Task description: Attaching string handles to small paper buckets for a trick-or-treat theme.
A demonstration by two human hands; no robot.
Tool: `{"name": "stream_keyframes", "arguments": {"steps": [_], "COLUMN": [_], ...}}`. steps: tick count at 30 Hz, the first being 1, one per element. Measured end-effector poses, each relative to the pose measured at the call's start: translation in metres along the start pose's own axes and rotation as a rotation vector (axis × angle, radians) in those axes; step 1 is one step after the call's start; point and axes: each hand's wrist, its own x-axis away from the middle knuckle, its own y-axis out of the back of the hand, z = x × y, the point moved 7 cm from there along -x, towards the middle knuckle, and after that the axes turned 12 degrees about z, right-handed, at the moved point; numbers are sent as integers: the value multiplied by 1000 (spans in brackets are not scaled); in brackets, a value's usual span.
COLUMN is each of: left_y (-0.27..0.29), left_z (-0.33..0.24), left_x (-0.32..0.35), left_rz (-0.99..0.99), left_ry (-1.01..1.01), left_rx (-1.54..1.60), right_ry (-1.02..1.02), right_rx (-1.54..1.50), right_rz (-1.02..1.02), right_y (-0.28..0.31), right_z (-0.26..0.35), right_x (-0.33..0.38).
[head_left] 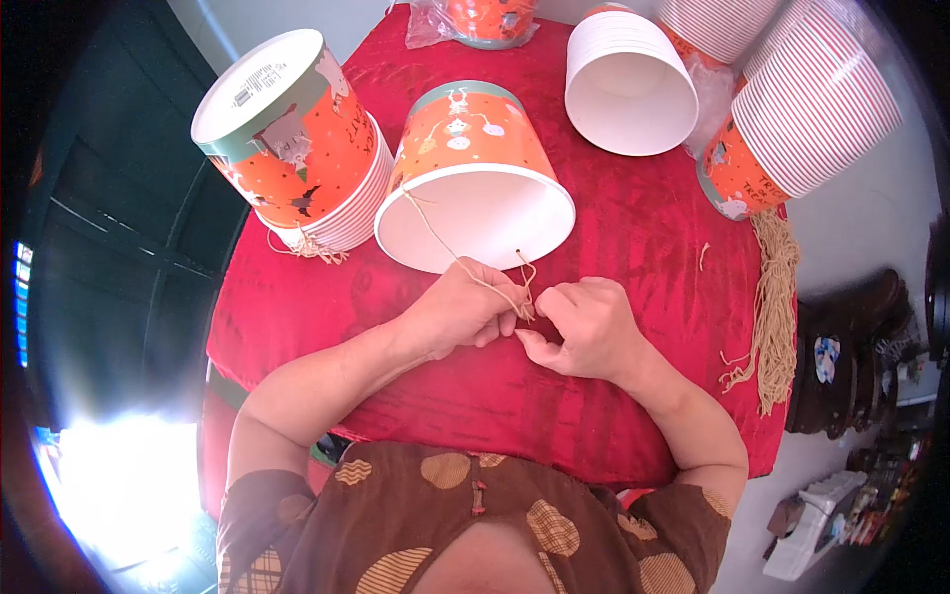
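Note:
An orange paper bucket (pixel 465 124) with a green base band and printed figures lies tipped on the red cloth, its white mouth facing me. A thin tan cord (pixel 432 228) runs from the left of its rim to my hands. A second stretch passes through a small hole near the lower rim. My left hand (pixel 470 307) is closed and pinches the cord close to its end, just below the bucket's mouth. Close beside it, my right hand (pixel 589 332) has its fingers bent inward at the cord's end; what lies between its fingertips is hidden.
An upside-down stack of buckets (pixel 297 148) stands at the left, tan cord by its foot. A white-mouthed bucket (pixel 633 94) and nested buckets (pixel 821 99) occupy the far right. A hank of tan cord (pixel 772 307) hangs over the right edge of the red-clothed table (pixel 653 416).

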Motion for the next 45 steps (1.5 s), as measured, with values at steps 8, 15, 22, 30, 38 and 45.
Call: {"name": "stream_keyframes", "arguments": {"steps": [8,15,22,30,38,45], "left_y": [-2,0,1,-2,-3,4], "left_z": [-2,-2,-1,-5,-1,-18], "left_x": [1,1,0,-1,0,7], "left_rz": [-6,-10,-11,38,44,-253], "left_ry": [0,7,16,-44,17,-405], "left_rx": [-25,-40,8,40,-39,-482], "right_ry": [19,45,48,-68,-169,-172], "right_rx": [63,-10,-86,-276,-385,-435], "right_rz": [3,-24,-28,-53,-50,-29], "right_y": [-7,-9,-11,-12,-12,-9], "right_z": [4,3,0,-12,-21,-20], "right_x": [1,2,3,7,9,9]}}
